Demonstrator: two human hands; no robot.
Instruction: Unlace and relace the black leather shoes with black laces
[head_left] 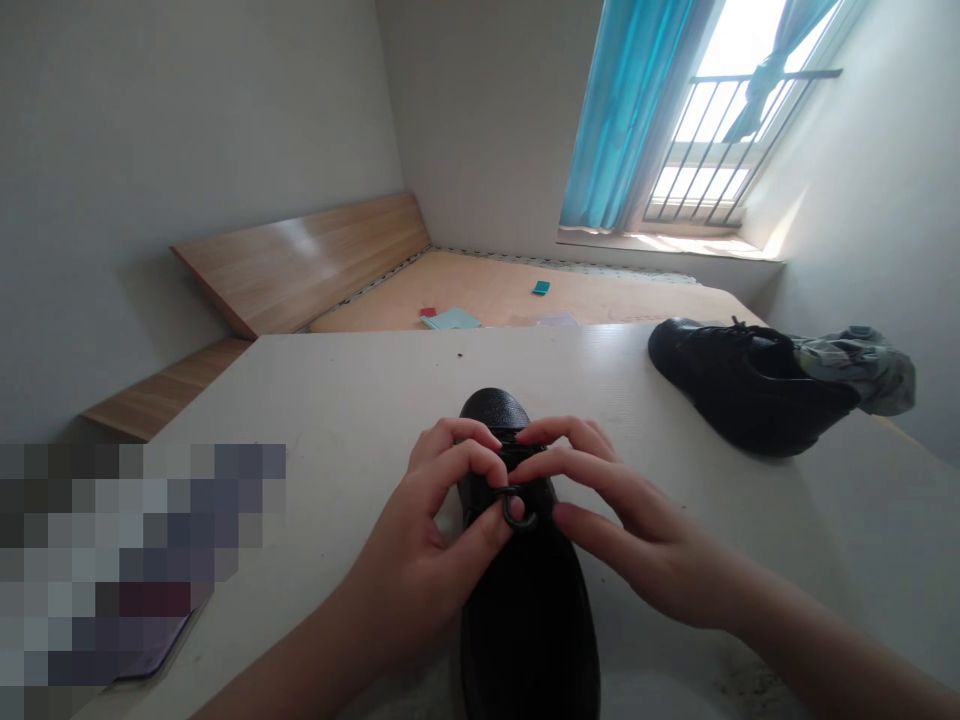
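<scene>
A black shoe (529, 620) lies on the white table with its toe pointing away from me. Over its front part, my left hand (450, 510) pinches a black shoelace (519, 512) between thumb and index finger, and the lace curls into a small loop there. From the other side, my right hand (615, 500) rests its fingertips on the shoe by the lacing, fingers bent and somewhat apart, with the thumb at the shoe's right side. Nothing is visibly gripped in it. The fingers partly hide the lacing.
On the white table (337, 420), a second black shoe (750, 385) with grey patterned cloth (862, 365) in its opening stands at the right. A flat object (154, 650), mostly pixelated, lies at lower left. Beyond the table is a bed (487, 275) with small items.
</scene>
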